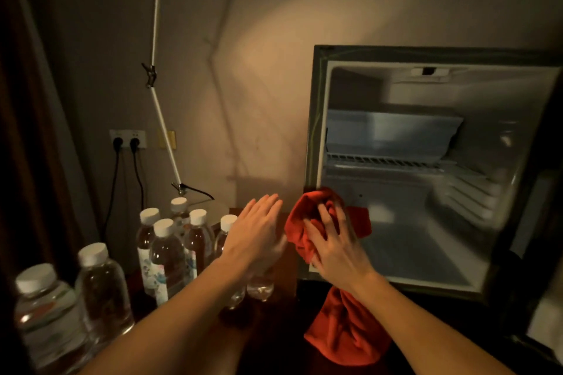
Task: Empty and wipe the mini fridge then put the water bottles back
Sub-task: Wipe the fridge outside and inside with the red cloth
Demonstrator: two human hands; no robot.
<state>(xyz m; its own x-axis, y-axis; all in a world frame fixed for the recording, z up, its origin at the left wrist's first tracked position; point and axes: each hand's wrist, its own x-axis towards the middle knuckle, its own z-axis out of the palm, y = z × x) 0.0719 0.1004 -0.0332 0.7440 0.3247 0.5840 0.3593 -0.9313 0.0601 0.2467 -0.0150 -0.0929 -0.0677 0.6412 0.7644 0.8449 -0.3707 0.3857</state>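
Note:
The mini fridge (316,119) stands open on the right, its white inside bare except for a wire shelf (387,160). My right hand (332,240) grips a red cloth (307,216) at the fridge's lower left corner, and part of the cloth hangs down below my wrist. My left hand (259,231) is flat with fingers apart, holding nothing, just left of the cloth. Several capped water bottles (167,256) stand on the dark table to the left, and two more bottles (45,313) stand close at the bottom left.
A wall socket (128,138) with two black plugs and cords sits behind the bottles. A thin white rod (157,49) with clamps leans along the wall. A dark curtain (27,131) hangs at far left. The open fridge door (545,222) rises at right.

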